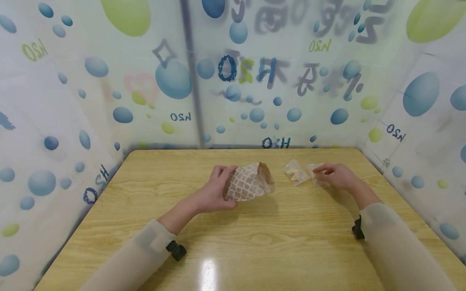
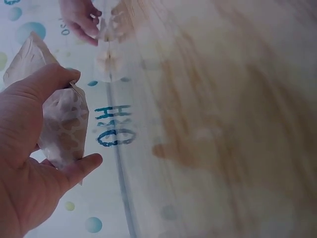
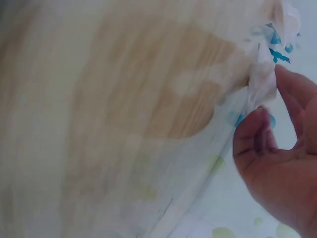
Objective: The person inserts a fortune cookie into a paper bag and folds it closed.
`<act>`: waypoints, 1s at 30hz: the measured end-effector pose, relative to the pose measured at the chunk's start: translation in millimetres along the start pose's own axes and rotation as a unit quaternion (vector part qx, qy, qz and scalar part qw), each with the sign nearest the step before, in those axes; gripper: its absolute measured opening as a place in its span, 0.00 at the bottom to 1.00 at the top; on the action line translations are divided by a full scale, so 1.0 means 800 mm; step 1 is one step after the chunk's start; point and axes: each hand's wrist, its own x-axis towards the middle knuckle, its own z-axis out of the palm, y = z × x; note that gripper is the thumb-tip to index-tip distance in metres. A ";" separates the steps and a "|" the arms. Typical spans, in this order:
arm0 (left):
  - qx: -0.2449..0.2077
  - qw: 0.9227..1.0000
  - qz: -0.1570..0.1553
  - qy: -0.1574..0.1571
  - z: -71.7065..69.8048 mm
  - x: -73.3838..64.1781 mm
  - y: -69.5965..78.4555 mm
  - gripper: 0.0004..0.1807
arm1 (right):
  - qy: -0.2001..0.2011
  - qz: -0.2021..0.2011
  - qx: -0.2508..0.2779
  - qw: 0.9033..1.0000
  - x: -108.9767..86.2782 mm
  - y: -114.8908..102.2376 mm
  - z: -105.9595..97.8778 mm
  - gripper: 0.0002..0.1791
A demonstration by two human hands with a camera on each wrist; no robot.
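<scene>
Two bare hands worked over a wood-grain table. The left hand gripped a tan paper bag with a white lattice pattern, its thumb on the near side and its fingers on the far side, parted by the bag's width. The bag lay tipped over in that grasp, held above the tabletop, its mouth gaping to the right. The right hand was at the far right with fingers half bent and thumb and forefinger a little apart at the edge of a clear packet; whether they pinched it, I could not tell. Just left of that, between it and the bag, a second packet with pale contents lay on the table. Behind stood a curtain printed with blue and green ovals
</scene>
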 end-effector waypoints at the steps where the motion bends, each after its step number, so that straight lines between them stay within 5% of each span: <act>1: 0.000 1.000 0.001 0.000 0.000 0.000 0.000 0.60 | 0.004 -0.005 -0.003 1.000 -0.001 0.001 0.000 0.23; 11: -0.005 1.000 -0.001 -0.003 0.000 0.000 0.001 0.60 | 0.025 -0.014 -0.047 0.998 -0.001 0.008 0.000 0.18; 19: -0.005 1.000 0.001 -0.004 0.000 0.000 0.000 0.60 | 0.004 -0.006 -0.019 1.000 -0.003 0.013 0.001 0.11; 30: -0.001 1.000 0.002 -0.005 -0.001 -0.001 0.002 0.60 | -0.047 -0.005 0.013 0.999 -0.013 0.010 -0.003 0.26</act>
